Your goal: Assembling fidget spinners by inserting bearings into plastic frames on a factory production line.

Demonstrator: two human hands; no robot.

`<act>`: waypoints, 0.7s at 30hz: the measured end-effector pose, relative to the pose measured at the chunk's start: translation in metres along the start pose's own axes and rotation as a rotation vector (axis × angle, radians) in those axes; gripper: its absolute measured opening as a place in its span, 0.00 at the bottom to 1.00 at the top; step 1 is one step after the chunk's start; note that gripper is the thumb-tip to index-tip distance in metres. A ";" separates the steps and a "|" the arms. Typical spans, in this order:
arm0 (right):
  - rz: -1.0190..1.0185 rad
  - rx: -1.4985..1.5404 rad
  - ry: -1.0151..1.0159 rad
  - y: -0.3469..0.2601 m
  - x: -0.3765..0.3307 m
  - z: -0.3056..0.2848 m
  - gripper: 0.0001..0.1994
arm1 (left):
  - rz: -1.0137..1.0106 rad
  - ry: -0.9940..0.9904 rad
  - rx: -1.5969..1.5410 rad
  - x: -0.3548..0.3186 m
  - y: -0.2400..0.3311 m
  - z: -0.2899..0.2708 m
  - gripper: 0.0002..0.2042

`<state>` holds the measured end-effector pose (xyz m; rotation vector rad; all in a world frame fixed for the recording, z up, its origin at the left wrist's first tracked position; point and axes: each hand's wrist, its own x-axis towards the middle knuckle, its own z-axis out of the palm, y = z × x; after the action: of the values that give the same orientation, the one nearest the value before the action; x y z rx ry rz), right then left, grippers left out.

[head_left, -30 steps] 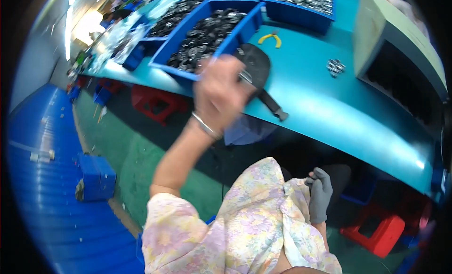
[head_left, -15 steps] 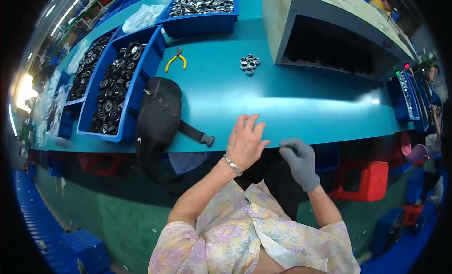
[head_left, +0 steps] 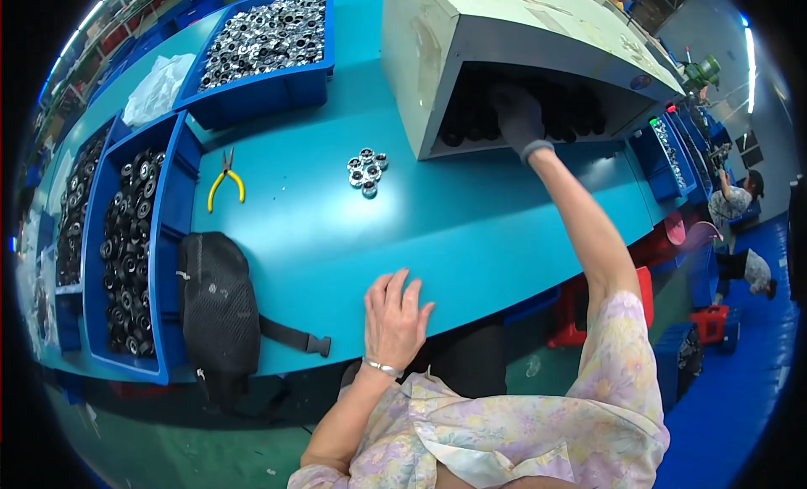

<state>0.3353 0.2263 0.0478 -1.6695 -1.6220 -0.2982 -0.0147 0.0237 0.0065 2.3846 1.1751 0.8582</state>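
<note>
My bare left hand [head_left: 393, 319], with a silver bracelet at its wrist, rests open near the front edge of the teal table [head_left: 311, 245], fingers spread. My right hand [head_left: 519, 119], in a grey glove, reaches into the dark opening of a pale metal box [head_left: 420, 60]. Its fingers are lost in the shadow there, so whether they hold anything cannot be seen. Around it in the box lie black round parts [head_left: 580, 111]. A cluster of small shiny metal parts [head_left: 367, 171] sits on the table between the box and my left hand.
Yellow-handled pliers [head_left: 227, 185] and a black waist bag [head_left: 220, 308] lie at the left. Blue bins hold black wheels [head_left: 130, 254] and shiny parts [head_left: 269, 35]. A plastic bag [head_left: 157, 87] is beside them. Another blue bin [head_left: 664, 165] stands right; people work beyond.
My right hand has gone from the table's front edge forward into the metal box. My view has turned to the right. The left hand stays open near the table edge.
</note>
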 end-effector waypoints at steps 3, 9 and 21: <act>-0.148 -0.476 -0.177 0.035 0.049 0.017 0.12 | -0.013 -0.014 -0.025 0.002 0.001 -0.001 0.23; -0.262 -0.237 -0.051 0.023 0.082 0.034 0.20 | -0.053 -0.049 -0.019 0.002 0.001 0.000 0.23; -0.187 -0.255 -0.214 0.021 0.082 0.019 0.18 | -0.073 -0.059 0.013 0.006 0.003 -0.001 0.21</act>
<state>0.3616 0.3019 0.0808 -1.7888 -1.9741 -0.4484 -0.0105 0.0268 0.0110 2.3456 1.2397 0.7537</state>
